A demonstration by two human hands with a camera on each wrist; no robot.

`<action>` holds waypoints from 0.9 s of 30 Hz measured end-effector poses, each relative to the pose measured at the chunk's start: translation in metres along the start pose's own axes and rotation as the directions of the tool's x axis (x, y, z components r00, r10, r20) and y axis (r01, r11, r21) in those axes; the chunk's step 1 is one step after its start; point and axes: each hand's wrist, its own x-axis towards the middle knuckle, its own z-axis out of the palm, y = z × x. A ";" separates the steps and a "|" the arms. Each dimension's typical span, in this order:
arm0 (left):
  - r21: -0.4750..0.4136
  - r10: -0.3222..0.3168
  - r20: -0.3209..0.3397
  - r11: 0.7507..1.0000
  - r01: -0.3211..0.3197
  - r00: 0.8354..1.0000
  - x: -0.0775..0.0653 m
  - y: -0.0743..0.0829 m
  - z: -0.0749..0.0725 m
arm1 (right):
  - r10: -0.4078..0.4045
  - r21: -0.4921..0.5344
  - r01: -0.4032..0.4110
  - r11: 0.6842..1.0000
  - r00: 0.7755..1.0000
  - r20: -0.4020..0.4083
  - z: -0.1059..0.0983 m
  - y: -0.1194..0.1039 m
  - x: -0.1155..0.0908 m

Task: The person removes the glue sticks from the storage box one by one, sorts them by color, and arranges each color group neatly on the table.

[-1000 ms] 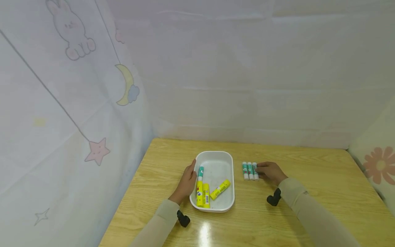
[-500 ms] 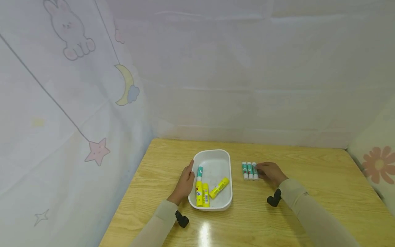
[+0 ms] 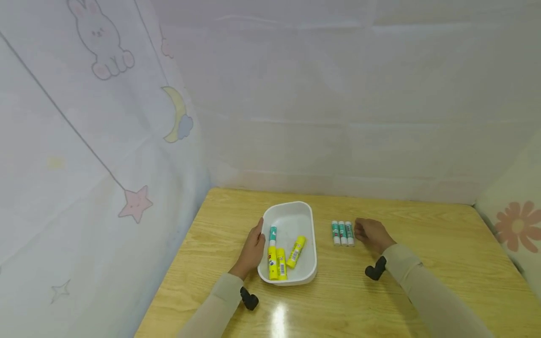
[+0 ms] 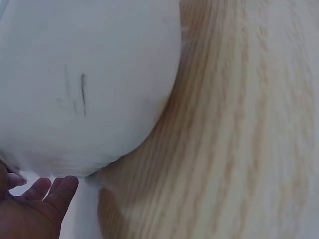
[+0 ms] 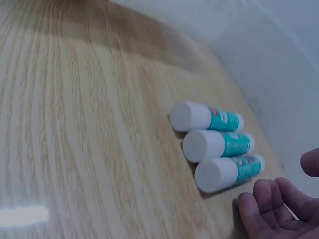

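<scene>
My left hand (image 3: 252, 251) grips the left wall of a white plastic tray (image 3: 313, 244). In the left wrist view, fingertips (image 4: 66, 188) lie against the tray's outside, near the table. Inside the tray are a green-and-white glue stick (image 3: 273, 234) and two yellow glue sticks (image 3: 272, 264) along the left wall; a third yellow glue stick (image 3: 296, 252) lies slanted beside them. Right of the tray, three green-and-white glue sticks (image 5: 237, 143) lie side by side in a row. My right hand (image 3: 374, 234), fingers loosely bent and holding nothing, is just right of that row.
A wooden table (image 3: 439, 253) carries everything. White cloth (image 3: 270, 141) printed with cartoon figures hangs behind the table and at its sides. Black wrist mounts (image 3: 249, 299) sit on both forearms.
The tray has shifted slightly left and tilted in my left hand. The slanted yellow glue stick has rolled left and turned steeper. My right fingers have drawn off the row's rightmost glue stick.
</scene>
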 end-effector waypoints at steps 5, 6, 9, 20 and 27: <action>-0.003 0.015 0.005 1.000 -0.015 1.000 0.002 0.000 0.000 | -0.074 -0.011 0.074 0.997 0.997 -0.012 0.017 -0.019 -0.005; -0.003 0.016 0.005 1.000 -0.016 1.000 0.002 0.000 -0.001 | -0.091 -0.012 0.091 0.996 0.996 -0.016 0.021 -0.024 -0.006; 0.005 0.012 0.005 1.000 -0.012 1.000 0.002 0.000 -0.001 | -0.147 0.010 0.147 0.989 0.989 -0.011 0.039 -0.037 -0.006; 0.036 -0.004 0.002 0.999 0.004 1.000 0.003 0.008 0.004 | -0.210 -0.004 0.214 0.977 0.963 0.171 0.119 -0.083 -0.018; 0.041 0.022 0.000 0.999 -0.022 1.000 0.004 0.010 0.007 | -0.054 -0.003 0.057 0.998 0.961 0.272 0.152 -0.081 -0.012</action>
